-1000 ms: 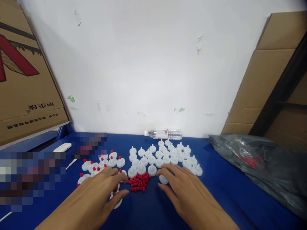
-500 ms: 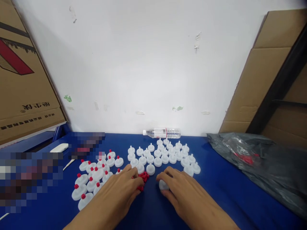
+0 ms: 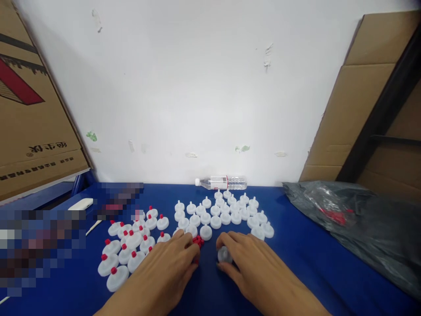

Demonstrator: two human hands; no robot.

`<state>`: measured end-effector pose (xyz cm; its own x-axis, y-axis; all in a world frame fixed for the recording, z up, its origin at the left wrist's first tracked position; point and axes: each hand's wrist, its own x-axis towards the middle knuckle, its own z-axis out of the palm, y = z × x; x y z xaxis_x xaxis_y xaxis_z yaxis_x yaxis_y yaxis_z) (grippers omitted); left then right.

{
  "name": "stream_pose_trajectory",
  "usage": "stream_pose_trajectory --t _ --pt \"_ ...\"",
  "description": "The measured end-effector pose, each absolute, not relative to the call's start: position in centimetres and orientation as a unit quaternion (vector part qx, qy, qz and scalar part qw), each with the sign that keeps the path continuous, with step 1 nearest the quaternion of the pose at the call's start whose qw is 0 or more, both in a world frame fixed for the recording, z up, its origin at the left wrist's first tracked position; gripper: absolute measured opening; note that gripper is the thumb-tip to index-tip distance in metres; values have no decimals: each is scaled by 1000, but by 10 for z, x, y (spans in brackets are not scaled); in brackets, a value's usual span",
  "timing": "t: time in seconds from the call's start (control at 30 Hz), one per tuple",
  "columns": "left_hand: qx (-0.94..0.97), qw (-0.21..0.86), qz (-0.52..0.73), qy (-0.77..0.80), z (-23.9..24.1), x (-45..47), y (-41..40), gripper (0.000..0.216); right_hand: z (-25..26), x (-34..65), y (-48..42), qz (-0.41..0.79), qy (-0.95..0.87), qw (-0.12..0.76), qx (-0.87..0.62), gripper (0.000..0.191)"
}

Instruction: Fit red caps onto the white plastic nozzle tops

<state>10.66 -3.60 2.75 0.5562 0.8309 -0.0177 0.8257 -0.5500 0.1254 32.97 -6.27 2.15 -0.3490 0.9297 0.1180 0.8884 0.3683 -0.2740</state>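
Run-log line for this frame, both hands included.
left hand: at red caps | right hand: around white piece | red-capped pieces: left | bare-nozzle pieces: centre | bottle: on its side

From the gap between the left hand (image 3: pixel 176 259) and the right hand (image 3: pixel 248 252), the blue table (image 3: pixel 208 294) is free toward 6 o'clock. Toward 12 o'clock, plain white caps (image 3: pixel 205 233) block a low passage, with a bottle (image 3: pixel 219 182) lying behind. Toward 9 o'clock, past the left hand, stand red-tipped caps (image 3: pixel 133 240). Around 10:30, only a narrow lane divides both groups. Toward 2 o'clock, a wider strip separates plain caps from the grey bag (image 3: pixel 368 224).
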Motion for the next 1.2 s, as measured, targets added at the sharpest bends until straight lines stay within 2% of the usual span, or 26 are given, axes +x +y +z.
stream_pose_trajectory --t 0.17,0.37,0.47,0.53,0.7,0.97,1.2 --pt "866 48 99 488 39 104 -45 24 29 327 -64 66 -825 149 -541 16" --pt "877 49 199 435 39 107 -46 22 20 328 -66 -20 -832 234 -502 47" --pt "887 58 225 399 35 109 -43 23 19 327 -67 -36 -831 238 -501 66" --pt "889 74 236 386 32 110 -41 21 22 325 -67 -25 -835 221 -503 71" --pt "886 103 251 376 30 112 -41 16 34 319 -68 20 -845 191 -498 67" --pt "889 75 259 370 30 113 -43 21 37 317 -68 -19 -854 230 -466 62" --pt "900 124 213 359 32 115 -44 25 34 316 -64 -37 -859 233 -454 60"
